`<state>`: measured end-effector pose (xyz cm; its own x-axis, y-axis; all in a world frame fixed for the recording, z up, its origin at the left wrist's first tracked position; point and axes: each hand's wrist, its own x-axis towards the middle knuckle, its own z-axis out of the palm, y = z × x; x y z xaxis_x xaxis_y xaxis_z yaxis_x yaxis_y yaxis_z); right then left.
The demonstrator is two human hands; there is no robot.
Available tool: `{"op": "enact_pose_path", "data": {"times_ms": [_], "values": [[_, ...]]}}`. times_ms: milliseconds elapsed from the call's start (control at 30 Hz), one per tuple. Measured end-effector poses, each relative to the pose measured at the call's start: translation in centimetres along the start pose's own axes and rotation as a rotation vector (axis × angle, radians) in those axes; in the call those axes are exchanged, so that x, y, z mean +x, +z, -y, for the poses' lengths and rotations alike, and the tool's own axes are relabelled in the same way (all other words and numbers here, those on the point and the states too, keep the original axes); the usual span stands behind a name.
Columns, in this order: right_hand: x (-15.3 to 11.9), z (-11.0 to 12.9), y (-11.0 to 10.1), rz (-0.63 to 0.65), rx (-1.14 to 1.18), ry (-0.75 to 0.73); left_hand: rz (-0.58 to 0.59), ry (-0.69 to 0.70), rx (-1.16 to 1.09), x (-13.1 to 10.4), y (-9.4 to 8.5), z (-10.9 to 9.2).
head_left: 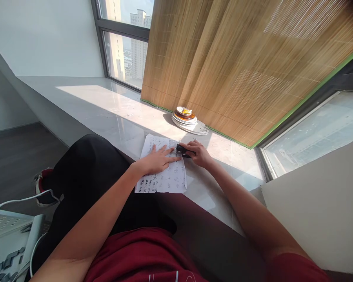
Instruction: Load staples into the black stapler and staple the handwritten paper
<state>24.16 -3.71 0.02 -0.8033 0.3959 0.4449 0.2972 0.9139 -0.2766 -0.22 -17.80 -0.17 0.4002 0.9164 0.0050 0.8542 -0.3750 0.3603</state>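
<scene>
A sheet of paper [164, 182] covered in handwriting lies on the window sill, its lower edge reaching the sill's front edge. My left hand [155, 160] rests flat on it with the fingers spread. My right hand [198, 153] is closed around a black stapler [181, 149], whose front end sits over the paper's right edge. Whether there is more than one sheet under my left hand I cannot tell.
Beyond the paper, a stack of plates [184, 117] stands on the pale tiled sill [100, 111]. A bamboo blind [217, 70] hangs behind it. At lower left are a white cable [20, 199] and a grey rack [11, 223] with dark pieces.
</scene>
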Motion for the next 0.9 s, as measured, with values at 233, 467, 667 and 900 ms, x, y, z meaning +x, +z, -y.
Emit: {"op": "enact_pose_path", "data": {"times_ms": [233, 467, 667, 900], "values": [[0.1, 0.0, 0.0, 0.02, -0.003, 0.034, -0.02, 0.007, -0.031, 0.0, 0.2, 0.2], [0.1, -0.1, 0.2, 0.011, 0.05, 0.056, -0.009, 0.004, -0.019, 0.0, 0.0, 0.1], [0.2, -0.1, 0.1, 0.068, -0.058, 0.062, -0.014, 0.012, -0.016, 0.0, 0.1, 0.2], [0.7, 1.7, 0.1, 0.159, -0.269, 0.053, 0.03, 0.003, 0.026, 0.2, 0.2, 0.2]]}}
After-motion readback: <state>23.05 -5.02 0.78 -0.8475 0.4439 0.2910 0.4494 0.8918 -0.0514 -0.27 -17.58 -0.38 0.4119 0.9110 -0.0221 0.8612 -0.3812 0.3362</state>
